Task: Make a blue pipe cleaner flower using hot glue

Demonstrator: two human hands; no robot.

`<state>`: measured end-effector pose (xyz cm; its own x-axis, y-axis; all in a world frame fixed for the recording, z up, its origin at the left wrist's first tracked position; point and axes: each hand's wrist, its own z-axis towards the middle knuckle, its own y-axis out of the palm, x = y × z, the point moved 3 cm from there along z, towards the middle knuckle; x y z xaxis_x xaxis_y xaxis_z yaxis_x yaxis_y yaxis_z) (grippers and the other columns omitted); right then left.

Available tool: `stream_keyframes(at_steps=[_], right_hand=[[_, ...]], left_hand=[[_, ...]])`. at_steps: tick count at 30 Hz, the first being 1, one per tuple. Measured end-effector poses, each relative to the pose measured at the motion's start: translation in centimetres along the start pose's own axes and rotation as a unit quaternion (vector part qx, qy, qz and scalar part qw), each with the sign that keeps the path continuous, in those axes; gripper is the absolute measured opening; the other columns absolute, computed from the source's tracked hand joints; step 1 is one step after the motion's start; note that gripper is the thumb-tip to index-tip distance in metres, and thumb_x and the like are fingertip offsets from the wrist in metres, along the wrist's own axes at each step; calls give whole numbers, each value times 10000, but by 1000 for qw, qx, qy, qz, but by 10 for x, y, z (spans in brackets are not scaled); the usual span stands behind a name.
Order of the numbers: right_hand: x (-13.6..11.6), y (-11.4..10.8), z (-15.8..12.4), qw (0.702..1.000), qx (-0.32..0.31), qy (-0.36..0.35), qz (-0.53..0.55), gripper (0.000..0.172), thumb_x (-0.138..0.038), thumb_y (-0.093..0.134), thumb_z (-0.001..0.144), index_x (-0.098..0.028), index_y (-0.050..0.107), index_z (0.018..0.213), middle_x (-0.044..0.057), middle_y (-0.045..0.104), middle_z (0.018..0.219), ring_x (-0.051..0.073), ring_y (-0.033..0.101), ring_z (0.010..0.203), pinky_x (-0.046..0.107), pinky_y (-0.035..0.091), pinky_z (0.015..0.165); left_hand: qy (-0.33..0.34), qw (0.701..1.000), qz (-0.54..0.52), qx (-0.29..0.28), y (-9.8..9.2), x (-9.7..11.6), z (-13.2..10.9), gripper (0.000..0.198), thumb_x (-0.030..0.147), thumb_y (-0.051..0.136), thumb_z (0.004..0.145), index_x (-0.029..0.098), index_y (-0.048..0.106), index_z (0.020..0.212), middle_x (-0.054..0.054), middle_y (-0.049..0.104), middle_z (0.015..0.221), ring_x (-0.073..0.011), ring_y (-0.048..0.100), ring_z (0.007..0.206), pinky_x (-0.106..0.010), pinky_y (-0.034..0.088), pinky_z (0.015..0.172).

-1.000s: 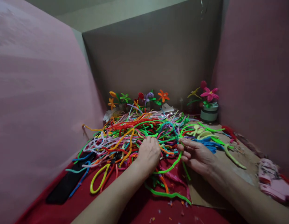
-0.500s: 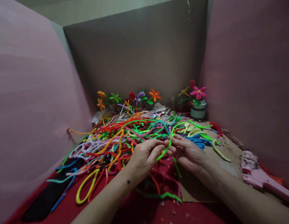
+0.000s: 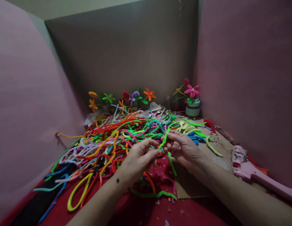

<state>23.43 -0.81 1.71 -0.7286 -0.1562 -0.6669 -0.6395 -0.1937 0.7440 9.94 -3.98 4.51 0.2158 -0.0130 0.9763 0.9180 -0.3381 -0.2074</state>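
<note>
A big heap of coloured pipe cleaners (image 3: 117,135) lies on a red cloth in front of me. My left hand (image 3: 138,157) and my right hand (image 3: 183,149) meet just above the heap's near edge. Both pinch the same bright green pipe cleaner (image 3: 163,142), which runs up between their fingertips; a loose end (image 3: 171,163) hangs down below my right hand. The fingers of both hands are closed on it.
Finished pipe-cleaner flowers (image 3: 127,99) stand along the back wall, and a pink flower in a small pot (image 3: 192,108) sits at the back right. A pink glue gun (image 3: 251,172) lies at the right on brown cardboard (image 3: 221,150). Pink panels wall in both sides.
My left hand lifted off the heap and came to my right hand; both now pinch the green pipe cleaner, raised a little. The camera view shifted, so everything slid left.
</note>
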Motion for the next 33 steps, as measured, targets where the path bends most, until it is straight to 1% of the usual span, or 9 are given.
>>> stream_keyframes(at_steps=[3,7,9,11,15,20,23,27,33], right_hand=[[-3,0,-1,1000,15,-6,-1,126,-137,694,626,-139,569,640,-32,578,557,66,503,464,189,421,468],[-5,1,-2,1000,10,-15,-2,115,-130,673,627,-138,563,595,-36,552,519,63,494,465,186,419,479],[-6,2,-3,1000,5,-8,11,108,-116,673,622,-145,570,606,-54,522,487,56,476,441,180,417,468],[-7,3,-4,1000,5,-4,24,105,-102,679,619,-151,592,647,-65,518,487,47,460,423,176,424,462],[-14,9,-5,999,-19,-26,12,105,-132,700,629,-143,596,629,-50,525,500,53,481,450,183,459,493],[-25,12,-7,998,-21,-62,12,118,-147,712,644,-141,595,629,-43,524,515,56,491,465,184,466,494],[-32,15,-9,996,-35,-82,16,116,-141,696,671,-148,587,633,-42,526,532,54,483,469,183,454,484],[-40,17,-15,995,-35,-98,-8,108,-146,693,670,-146,589,640,-35,530,547,56,477,487,178,442,485],[-52,14,-22,991,-9,-127,-33,107,-133,655,687,-139,570,622,-30,519,539,63,481,485,182,443,477]], left_hand=[[-3,1000,1,4,-1,2,-1,233,306,537,775,157,498,950,76,502,475,-32,310,325,-149,223,330],[3,999,29,24,-3,10,-7,261,298,586,743,159,535,958,69,496,506,-39,347,379,-150,244,360],[28,997,55,37,-4,14,-10,226,285,618,716,161,573,900,59,500,541,-41,371,418,-150,258,379],[40,994,85,47,-5,17,-13,143,288,602,730,162,596,799,51,501,547,-37,363,413,-153,251,374],[18,994,90,54,-5,24,-17,204,321,539,776,169,546,639,59,468,448,-33,306,321,-163,203,321],[-22,999,44,22,-4,33,-23,261,398,521,788,175,502,653,53,505,424,-36,298,266,-156,197,280],[-40,999,13,-1,-4,32,-29,287,432,536,780,173,493,663,63,485,417,-27,279,261,-148,171,272],[-57,998,-5,-11,-8,27,-43,300,426,561,773,164,485,650,58,497,444,-14,287,285,-143,171,294],[-85,996,-21,-9,-25,16,-66,276,401,558,786,149,529,677,45,510,465,-11,292,302,-148,164,314]])
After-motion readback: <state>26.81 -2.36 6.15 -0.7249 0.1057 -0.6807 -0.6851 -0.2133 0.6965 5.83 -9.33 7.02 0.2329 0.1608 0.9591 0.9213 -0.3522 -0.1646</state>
